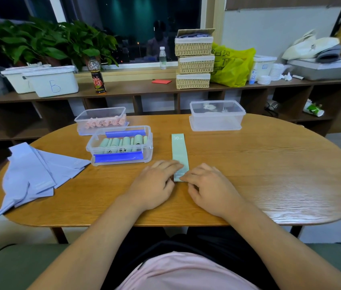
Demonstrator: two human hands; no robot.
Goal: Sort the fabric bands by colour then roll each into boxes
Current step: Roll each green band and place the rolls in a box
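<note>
- Green band point(179, 151) flat at mid-worktop point(269, 174) — lengthways, 12 to 6 o'clock.
- Left grip point(155, 185), right grip point(211, 187): curled, pinching its 6 o'clock end.
- Box of green rolls point(121, 162) at 9 o'clock.

The band point(179, 151) has its near end hidden under the left hand point(155, 185) and right hand point(209, 185). Print on the rolls point(123, 143) is too small to read.
</note>
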